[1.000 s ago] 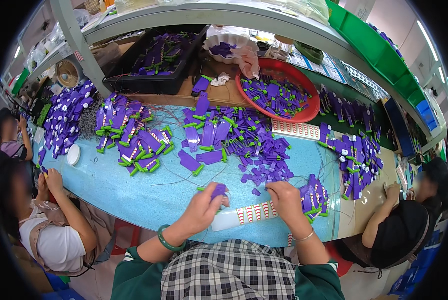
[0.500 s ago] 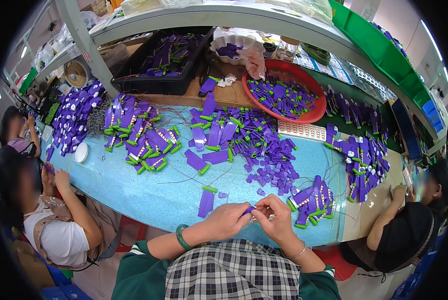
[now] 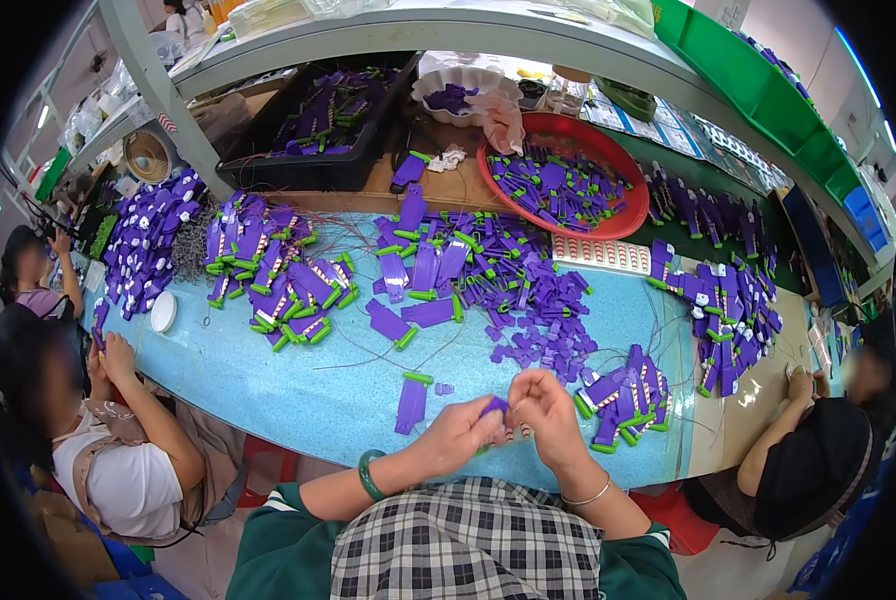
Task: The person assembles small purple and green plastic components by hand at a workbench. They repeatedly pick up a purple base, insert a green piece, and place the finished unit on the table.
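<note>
My left hand [image 3: 458, 437] is closed on a purple plastic piece [image 3: 495, 405], whose top shows above the fingers; the rest is mostly covered. Right beside it, the fingers of my right hand [image 3: 551, 418] are pinched together at the piece's edge, and what they hold is too small to make out. A bit of red-and-white stripe shows between the hands. On the blue table mat [image 3: 268, 385], left of my hands, lies a flat purple piece with a green end [image 3: 412, 404]. A tiny purple part [image 3: 445, 389] rests next to it.
Beyond my hands spreads a heap of small purple parts [image 3: 543, 325]. Striped purple-and-green pieces [image 3: 625, 400] lie to the right, more [image 3: 293, 290] to the left. A red basin [image 3: 636, 205], a black bin [image 3: 343, 172] and a shelf [image 3: 418, 38] stand behind. Co-workers sit on both sides.
My hands have risen slightly and the purple piece is tilted more upright. The right fingers have come up and over beside it. The flat piece on the mat stays put.
</note>
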A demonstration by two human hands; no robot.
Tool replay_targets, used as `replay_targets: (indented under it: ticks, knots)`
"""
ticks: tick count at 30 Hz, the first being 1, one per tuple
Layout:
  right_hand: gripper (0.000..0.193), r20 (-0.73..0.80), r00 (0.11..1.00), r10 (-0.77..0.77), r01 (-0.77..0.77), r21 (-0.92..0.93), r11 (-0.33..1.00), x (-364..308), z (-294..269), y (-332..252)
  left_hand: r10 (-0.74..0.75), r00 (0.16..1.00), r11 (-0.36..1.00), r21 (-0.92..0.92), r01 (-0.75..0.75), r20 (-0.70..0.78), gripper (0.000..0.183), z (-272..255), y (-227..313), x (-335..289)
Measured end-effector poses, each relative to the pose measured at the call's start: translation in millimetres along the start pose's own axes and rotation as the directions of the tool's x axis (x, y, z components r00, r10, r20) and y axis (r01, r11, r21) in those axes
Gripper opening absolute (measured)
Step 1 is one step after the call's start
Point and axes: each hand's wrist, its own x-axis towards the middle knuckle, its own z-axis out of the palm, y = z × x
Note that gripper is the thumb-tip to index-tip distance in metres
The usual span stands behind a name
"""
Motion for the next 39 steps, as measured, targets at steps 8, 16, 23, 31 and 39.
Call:
replay_targets:
  ticks: [8, 16, 23, 31, 39]
  knots:
    - [0.048, 0.267, 0.963, 0.024, -0.111, 0.316, 0.942, 3, -29, -9, 0.096, 0.954, 0.99, -0.076, -0.122, -0.283, 0.027, -24, 3, 5]
    - [0.063, 0.055, 0.995, 0.083, -0.086, 0.069, 0.994, -14, -7, -14, 0.172, 0.963, 0.985, 0.048, -0.165, -0.21, 0.025, -13, -5, 13]
    - [0.043, -0.155, 0.984, -0.09, 0.052, -0.234, 0.971, -13, -87, -33, 0.259, 0.945, 0.578, 0.752, -0.318, 0.201, 0.035, -75, 11, -11]
    - [0.041, 0.114, 0.811, -0.575, 0.12, -0.992, -0.027, -18, -90, -61, 0.184, 0.919, 0.081, 0.927, -0.367, 0.348, 0.035, -100, -3, -38]
    - [0.03, 0.479, 0.844, -0.24, 0.503, -0.863, 0.047, 0, -3, 3, 0.164, 0.86, -0.129, 0.874, -0.468, 0.484, 0.026, -115, -5, -44]
